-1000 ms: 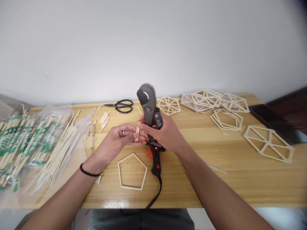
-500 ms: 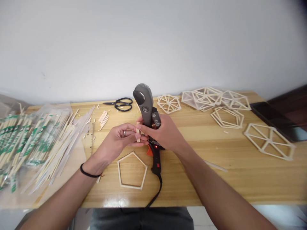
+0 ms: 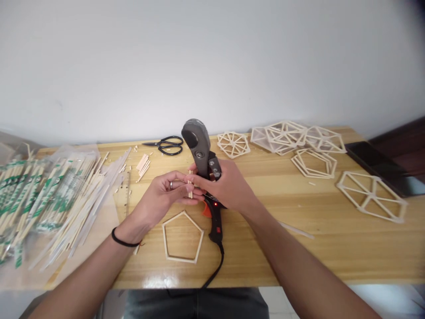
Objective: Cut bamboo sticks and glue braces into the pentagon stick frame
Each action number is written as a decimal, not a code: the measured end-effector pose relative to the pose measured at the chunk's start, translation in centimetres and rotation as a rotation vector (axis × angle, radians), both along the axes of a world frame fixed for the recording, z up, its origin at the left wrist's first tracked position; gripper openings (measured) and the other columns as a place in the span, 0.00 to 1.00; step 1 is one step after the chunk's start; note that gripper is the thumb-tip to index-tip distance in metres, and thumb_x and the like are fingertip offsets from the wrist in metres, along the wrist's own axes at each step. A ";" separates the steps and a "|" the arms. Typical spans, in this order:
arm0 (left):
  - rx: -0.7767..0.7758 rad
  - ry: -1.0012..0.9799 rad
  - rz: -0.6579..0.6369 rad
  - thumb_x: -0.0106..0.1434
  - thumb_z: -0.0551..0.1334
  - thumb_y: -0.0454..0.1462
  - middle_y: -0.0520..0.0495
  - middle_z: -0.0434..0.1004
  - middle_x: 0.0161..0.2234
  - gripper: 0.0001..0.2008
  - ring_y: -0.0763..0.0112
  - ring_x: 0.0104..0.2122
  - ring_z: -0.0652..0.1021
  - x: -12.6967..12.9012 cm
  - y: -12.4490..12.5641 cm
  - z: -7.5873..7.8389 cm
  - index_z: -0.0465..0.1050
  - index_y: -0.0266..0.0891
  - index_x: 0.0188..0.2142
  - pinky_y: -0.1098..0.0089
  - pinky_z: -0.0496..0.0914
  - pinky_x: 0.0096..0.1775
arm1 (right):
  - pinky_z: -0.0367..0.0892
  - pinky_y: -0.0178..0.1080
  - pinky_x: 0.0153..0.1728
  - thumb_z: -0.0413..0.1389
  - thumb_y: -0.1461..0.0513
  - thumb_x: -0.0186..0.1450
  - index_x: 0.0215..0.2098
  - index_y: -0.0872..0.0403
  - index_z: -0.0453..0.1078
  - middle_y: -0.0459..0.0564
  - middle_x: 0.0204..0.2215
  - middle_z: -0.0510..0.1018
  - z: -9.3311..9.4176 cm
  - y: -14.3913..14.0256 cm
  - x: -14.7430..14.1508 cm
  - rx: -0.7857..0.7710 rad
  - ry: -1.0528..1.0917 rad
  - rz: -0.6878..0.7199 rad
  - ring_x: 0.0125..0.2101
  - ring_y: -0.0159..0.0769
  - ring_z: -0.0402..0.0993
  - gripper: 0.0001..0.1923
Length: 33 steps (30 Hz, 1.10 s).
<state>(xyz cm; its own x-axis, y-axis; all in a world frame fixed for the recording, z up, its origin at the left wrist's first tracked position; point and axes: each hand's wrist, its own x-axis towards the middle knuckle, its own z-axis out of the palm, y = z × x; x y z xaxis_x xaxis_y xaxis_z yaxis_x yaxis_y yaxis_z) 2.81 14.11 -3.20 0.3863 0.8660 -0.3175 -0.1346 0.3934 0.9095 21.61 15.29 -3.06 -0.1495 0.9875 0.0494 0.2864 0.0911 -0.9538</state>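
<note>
Both hands meet over the table [image 3: 332, 248], pinching a small stick between them.

The left hand [image 3: 162, 195] closes its fingertips on the short stick [image 3: 190, 185]; the right hand [image 3: 229, 186] grips gray cutters [image 3: 198, 146] and touches the stick too. A glue gun [image 3: 215, 219] lies just under the hands, a wooden pentagon [image 3: 182, 238] below the left.

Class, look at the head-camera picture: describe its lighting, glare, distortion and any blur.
Head view: soft, even light with faint shadows; a bright glare patch on the table near its front edge; wide-angle bending curves the table's far edge; corners darken, top right most; the left hand and right hand are sharp.
</note>
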 end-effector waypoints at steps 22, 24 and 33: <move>0.004 -0.012 -0.042 0.58 0.78 0.43 0.41 0.89 0.38 0.16 0.56 0.41 0.89 -0.1 -0.2 -0.1 0.79 0.36 0.37 0.61 0.84 0.44 | 0.67 0.36 0.27 0.71 0.53 0.57 0.32 0.53 0.74 0.41 0.20 0.76 0.2 0.3 0.2 -0.133 0.142 0.028 0.22 0.33 0.70 0.15; 0.006 -0.006 -0.044 0.59 0.78 0.43 0.41 0.89 0.38 0.16 0.55 0.42 0.89 0.0 -0.2 -0.1 0.79 0.36 0.37 0.59 0.83 0.45 | 0.67 0.36 0.26 0.71 0.53 0.57 0.32 0.53 0.74 0.41 0.20 0.76 0.2 0.3 0.2 -0.130 0.142 0.028 0.22 0.33 0.70 0.16; -0.001 -0.025 -0.035 0.58 0.78 0.43 0.42 0.89 0.37 0.16 0.59 0.39 0.89 0.1 -0.3 -0.1 0.80 0.35 0.38 0.60 0.84 0.46 | 0.65 0.35 0.25 0.72 0.52 0.55 0.31 0.53 0.73 0.40 0.19 0.75 0.5 0.3 0.0 -0.150 0.145 0.024 0.22 0.32 0.69 0.17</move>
<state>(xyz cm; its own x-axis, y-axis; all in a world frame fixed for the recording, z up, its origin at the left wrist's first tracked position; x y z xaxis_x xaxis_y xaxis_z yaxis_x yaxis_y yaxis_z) 2.88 13.85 -3.33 0.4241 0.8516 -0.3081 -0.1434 0.3991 0.9056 21.64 15.61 -2.60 -0.1751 0.9817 -0.0753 0.1441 -0.0501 -0.9883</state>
